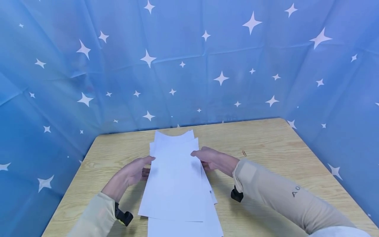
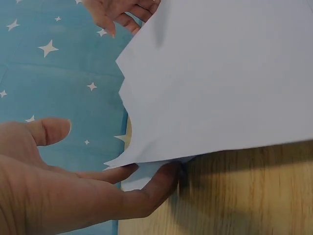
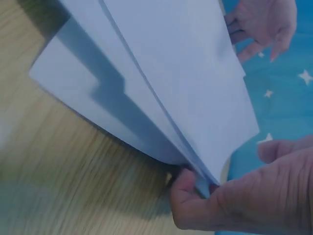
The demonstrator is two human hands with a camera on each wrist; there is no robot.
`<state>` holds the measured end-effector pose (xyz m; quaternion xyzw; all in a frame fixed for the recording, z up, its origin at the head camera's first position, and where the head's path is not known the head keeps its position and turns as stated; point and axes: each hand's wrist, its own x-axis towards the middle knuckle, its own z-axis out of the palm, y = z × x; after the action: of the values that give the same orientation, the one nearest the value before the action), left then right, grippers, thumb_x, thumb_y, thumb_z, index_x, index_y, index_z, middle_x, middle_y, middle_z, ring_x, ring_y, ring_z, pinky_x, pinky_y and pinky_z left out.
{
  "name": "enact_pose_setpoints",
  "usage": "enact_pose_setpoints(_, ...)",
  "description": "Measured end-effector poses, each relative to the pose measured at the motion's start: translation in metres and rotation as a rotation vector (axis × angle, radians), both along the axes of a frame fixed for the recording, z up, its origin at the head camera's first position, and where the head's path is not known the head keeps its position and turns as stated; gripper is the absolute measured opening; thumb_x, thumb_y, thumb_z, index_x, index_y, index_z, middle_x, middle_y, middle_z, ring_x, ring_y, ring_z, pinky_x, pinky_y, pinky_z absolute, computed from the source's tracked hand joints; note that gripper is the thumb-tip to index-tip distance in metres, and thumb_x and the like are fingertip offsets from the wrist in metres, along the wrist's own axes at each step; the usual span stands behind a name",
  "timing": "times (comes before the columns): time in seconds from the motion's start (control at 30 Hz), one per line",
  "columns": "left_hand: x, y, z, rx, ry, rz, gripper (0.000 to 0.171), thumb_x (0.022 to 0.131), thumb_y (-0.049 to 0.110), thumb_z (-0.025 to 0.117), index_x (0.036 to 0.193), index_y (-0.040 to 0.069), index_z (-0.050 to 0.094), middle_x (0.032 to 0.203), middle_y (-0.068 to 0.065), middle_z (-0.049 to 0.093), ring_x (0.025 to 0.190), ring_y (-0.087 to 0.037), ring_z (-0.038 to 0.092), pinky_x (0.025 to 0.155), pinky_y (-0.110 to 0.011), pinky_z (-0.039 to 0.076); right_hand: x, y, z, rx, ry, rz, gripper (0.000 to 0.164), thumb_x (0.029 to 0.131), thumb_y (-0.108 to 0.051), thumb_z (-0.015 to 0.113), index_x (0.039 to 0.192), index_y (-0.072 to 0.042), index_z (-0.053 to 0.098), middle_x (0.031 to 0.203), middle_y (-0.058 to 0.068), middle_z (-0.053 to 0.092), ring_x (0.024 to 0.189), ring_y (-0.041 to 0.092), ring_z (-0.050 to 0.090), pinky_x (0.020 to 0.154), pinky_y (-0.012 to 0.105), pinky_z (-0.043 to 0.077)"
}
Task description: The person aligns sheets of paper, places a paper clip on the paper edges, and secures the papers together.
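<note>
A loose stack of white paper sheets [image 1: 176, 184] lies between both hands over the table, its far edge bowed and its layers uneven. My left hand [image 1: 136, 171] holds the stack's left edge, with bent fingers [image 2: 156, 188] under the sheets and the thumb raised apart from them in the left wrist view. On the opposite edge, my right hand [image 1: 211, 159] holds the paper with curled fingers [image 3: 188, 200]; its thumb stands off the sheets in the right wrist view. Lower sheets [image 3: 73, 68] stick out askew beneath the top ones.
A small orange paper clip [image 1: 244, 153] lies on the wooden table [image 1: 266, 138], beyond the right forearm. Behind the table and along its sides hangs a blue cloth [image 1: 189, 75] with white stars. Dark wrist cameras [image 1: 124, 217] sit under the sleeves.
</note>
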<state>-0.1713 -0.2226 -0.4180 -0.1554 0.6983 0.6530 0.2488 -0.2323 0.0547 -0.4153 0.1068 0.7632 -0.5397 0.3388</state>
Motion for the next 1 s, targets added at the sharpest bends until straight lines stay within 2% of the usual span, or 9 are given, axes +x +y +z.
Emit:
enact_pose_setpoints(0.1, -0.001, 0.0, -0.005, 0.02, 0.001, 0.019, 0.061, 0.099, 0.027, 0.05, 0.143, -0.008, 0.025, 0.112, -0.019, 0.035, 0.093, -0.027, 0.041, 0.085, -0.039, 0.04, -0.001, 0.002, -0.003, 0.004, 0.023, 0.003, 0.066, 0.094, -0.025, 0.06, 0.145, 0.001, 0.027, 0.074, 0.004, 0.032, 0.065, 0.02, 0.031, 0.064, 0.031, 0.031)
enact_pose_setpoints(0.17, -0.002, 0.001, -0.009, 0.02, 0.005, 0.023, 0.062, 0.099, 0.027, 0.05, 0.144, -0.006, 0.024, 0.106, -0.016, 0.037, 0.088, -0.025, 0.042, 0.082, -0.037, 0.04, 0.0, 0.005, -0.006, 0.027, 0.049, 0.018, 0.067, 0.095, -0.026, 0.059, 0.145, 0.004, 0.027, 0.082, 0.008, 0.041, 0.072, 0.022, 0.039, 0.069, 0.033, 0.037)
enact_pose_setpoints(0.27, -0.001, 0.003, -0.017, -0.009, 0.01, 0.025, 0.061, 0.098, 0.026, 0.052, 0.143, -0.005, 0.026, 0.093, -0.011, 0.042, 0.08, -0.021, 0.044, 0.077, -0.033, 0.04, 0.002, 0.01, -0.011, 0.076, 0.081, 0.049, 0.068, 0.096, -0.028, 0.058, 0.145, 0.008, 0.027, 0.109, 0.016, 0.046, 0.098, 0.028, 0.046, 0.087, 0.041, 0.041)
enact_pose_setpoints(0.37, 0.001, 0.004, -0.023, -0.065, 0.002, 0.035, 0.057, 0.098, 0.026, 0.055, 0.139, -0.006, 0.032, 0.083, -0.006, 0.044, 0.073, -0.017, 0.045, 0.072, -0.03, 0.041, 0.002, 0.014, -0.015, 0.088, 0.072, 0.065, 0.063, 0.095, -0.029, 0.058, 0.14, 0.008, 0.032, 0.102, 0.017, 0.046, 0.089, 0.028, 0.046, 0.081, 0.039, 0.042)
enact_pose_setpoints(0.47, 0.004, 0.004, -0.025, -0.096, -0.005, 0.06, 0.059, 0.097, 0.027, 0.056, 0.139, -0.007, 0.032, 0.085, -0.007, 0.046, 0.073, -0.017, 0.046, 0.072, -0.031, 0.043, 0.001, 0.017, -0.016, 0.054, 0.043, 0.06, 0.063, 0.095, -0.028, 0.059, 0.139, 0.007, 0.032, 0.097, 0.016, 0.046, 0.08, 0.026, 0.047, 0.073, 0.036, 0.043)
enact_pose_setpoints(0.63, 0.005, 0.003, -0.023, -0.081, -0.01, 0.074, 0.067, 0.095, 0.031, 0.058, 0.142, -0.005, 0.027, 0.102, -0.016, 0.04, 0.085, -0.024, 0.042, 0.08, -0.038, 0.043, 0.0, 0.013, -0.013, -0.059, -0.024, 0.055, 0.072, 0.096, -0.022, 0.059, 0.146, 0.009, 0.019, 0.131, 0.029, 0.041, 0.107, 0.036, 0.054, 0.086, 0.045, 0.051)
enact_pose_setpoints(0.83, 0.004, 0.004, -0.02, -0.052, -0.02, 0.084, 0.046, 0.095, 0.03, 0.058, 0.118, -0.003, 0.037, 0.096, -0.012, 0.042, 0.083, -0.022, 0.043, 0.08, -0.036, 0.041, 0.0, 0.004, -0.019, -0.08, -0.012, 0.066, 0.062, 0.093, -0.017, 0.061, 0.14, 0.01, 0.03, 0.115, 0.021, 0.047, 0.09, 0.028, 0.055, 0.076, 0.038, 0.053)
enact_pose_setpoints(0.93, 0.003, 0.004, -0.02, -0.019, -0.023, 0.089, 0.047, 0.095, 0.029, 0.059, 0.118, -0.004, 0.035, 0.096, -0.011, 0.043, 0.083, -0.021, 0.043, 0.08, -0.036, 0.04, 0.001, 0.004, -0.024, -0.021, 0.052, 0.11, 0.061, 0.093, -0.013, 0.06, 0.14, 0.012, 0.03, 0.121, 0.021, 0.044, 0.095, 0.029, 0.053, 0.078, 0.039, 0.053)
enact_pose_setpoints(1.0, 0.003, 0.004, -0.018, -0.003, -0.022, 0.081, 0.046, 0.095, 0.029, 0.059, 0.118, -0.003, 0.036, 0.095, -0.01, 0.041, 0.082, -0.021, 0.042, 0.078, -0.035, 0.04, 0.002, 0.006, -0.026, 0.004, 0.099, 0.144, 0.054, 0.093, -0.009, 0.058, 0.136, 0.013, 0.034, 0.117, 0.021, 0.045, 0.095, 0.03, 0.051, 0.078, 0.038, 0.051)
